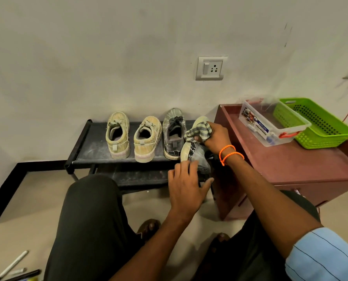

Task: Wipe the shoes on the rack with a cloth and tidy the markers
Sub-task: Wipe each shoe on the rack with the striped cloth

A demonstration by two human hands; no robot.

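Grey-striped crumpled cloth (pixel 198 131) sits bunched in my right hand (pixel 216 138), fingers curled tight round it — pressed, I judge, onto the toe end of the grey mesh sneaker with the pale sole (pixel 193 157), tipped on its side so the sole can be wiped. Just below, my left hand (pixel 186 185) steadies the heel, fingers spread fairly wide and laid on it, not clenched. Left of both hands the black fabric shoe rack (pixel 91 147) carries the other shoes; white and black markers (pixel 12 266) lie on the floor, well apart.
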